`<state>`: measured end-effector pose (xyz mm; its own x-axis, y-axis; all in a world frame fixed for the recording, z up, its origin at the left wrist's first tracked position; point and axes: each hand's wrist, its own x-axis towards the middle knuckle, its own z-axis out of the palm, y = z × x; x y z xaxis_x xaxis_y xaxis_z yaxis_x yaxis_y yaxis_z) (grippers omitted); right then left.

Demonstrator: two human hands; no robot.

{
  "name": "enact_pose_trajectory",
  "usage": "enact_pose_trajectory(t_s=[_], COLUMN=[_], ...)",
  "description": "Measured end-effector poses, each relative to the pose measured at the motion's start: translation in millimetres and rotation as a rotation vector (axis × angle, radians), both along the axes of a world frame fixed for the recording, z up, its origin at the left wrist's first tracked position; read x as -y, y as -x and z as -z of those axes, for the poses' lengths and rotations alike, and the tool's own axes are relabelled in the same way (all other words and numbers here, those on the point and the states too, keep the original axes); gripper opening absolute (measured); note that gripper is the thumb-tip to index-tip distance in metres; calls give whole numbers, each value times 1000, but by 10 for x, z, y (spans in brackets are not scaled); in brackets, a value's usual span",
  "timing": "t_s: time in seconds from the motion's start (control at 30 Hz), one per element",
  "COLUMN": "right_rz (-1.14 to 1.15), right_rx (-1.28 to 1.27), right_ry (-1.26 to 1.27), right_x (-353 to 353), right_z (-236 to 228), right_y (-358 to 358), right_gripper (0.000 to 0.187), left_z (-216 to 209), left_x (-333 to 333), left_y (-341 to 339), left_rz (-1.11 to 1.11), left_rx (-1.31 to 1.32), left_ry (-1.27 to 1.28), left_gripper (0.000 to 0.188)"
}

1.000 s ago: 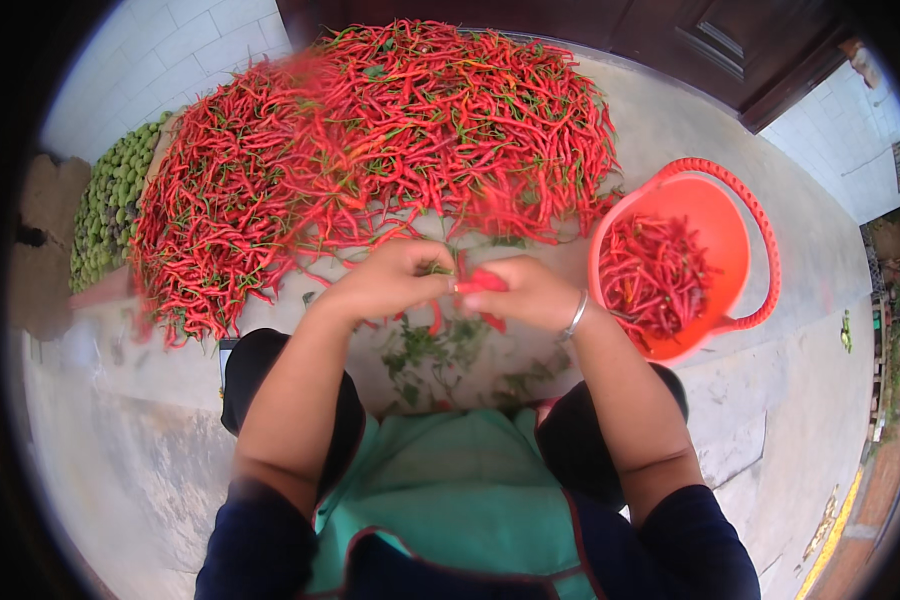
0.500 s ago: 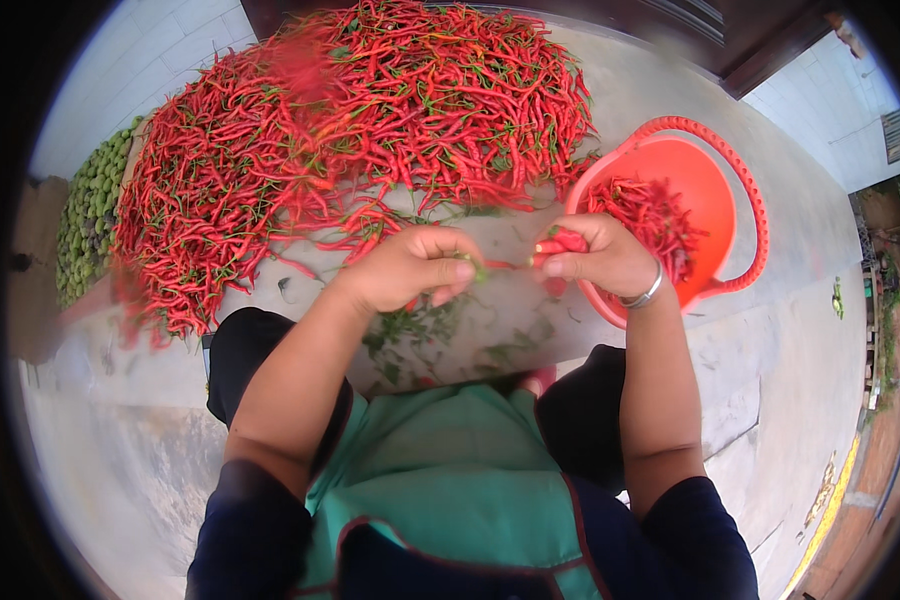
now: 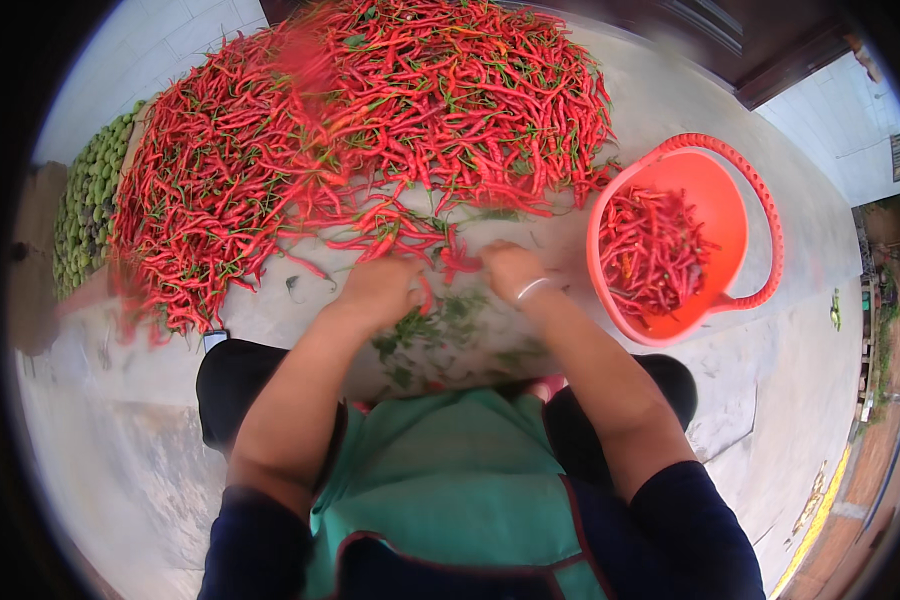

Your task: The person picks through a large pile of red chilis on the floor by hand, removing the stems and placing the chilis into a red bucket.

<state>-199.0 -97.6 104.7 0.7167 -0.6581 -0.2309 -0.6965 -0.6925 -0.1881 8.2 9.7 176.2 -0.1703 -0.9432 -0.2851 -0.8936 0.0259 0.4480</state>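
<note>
A large heap of red chili peppers with green stems spreads over the floor in front of me. At its near edge, my left hand is closed, fingers curled, with a red chili pepper showing at the fingertips. Just to the right, my right hand wears a silver bracelet and reaches inward, palm down. Blurred red chili peppers extend from its closed fingers toward the left hand. Some fingertips are hidden. Below the hands lie plucked green stems and leaves.
To the right stands a red plastic bucket with a braided-looking handle, partly filled with stemless red chilies. A pile of green produce lies at the far left. My knees and green apron are close below the hands.
My right hand has moved left, away from the bucket's rim, and down beside the heap's near edge. My left hand has shifted slightly down and left. The view has shifted a little.
</note>
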Motion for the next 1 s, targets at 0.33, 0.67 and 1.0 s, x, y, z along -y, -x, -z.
enact_pose_trajectory(t_s=[0.33, 0.67, 1.0], right_rz=[-8, 8, 536], right_rx=[-98, 181, 1145], right_ry=[156, 124, -1077], right_x=[-136, -37, -49], right_z=[593, 482, -1249], right_y=[-535, -98, 58], right_gripper=[28, 17, 13], left_z=[-52, -137, -325], left_x=[-158, -126, 104], left_y=[-346, -272, 127], left_rz=[-74, -99, -245], left_rx=[-115, -182, -528], left_ry=[227, 244, 689], left_gripper=[34, 30, 26])
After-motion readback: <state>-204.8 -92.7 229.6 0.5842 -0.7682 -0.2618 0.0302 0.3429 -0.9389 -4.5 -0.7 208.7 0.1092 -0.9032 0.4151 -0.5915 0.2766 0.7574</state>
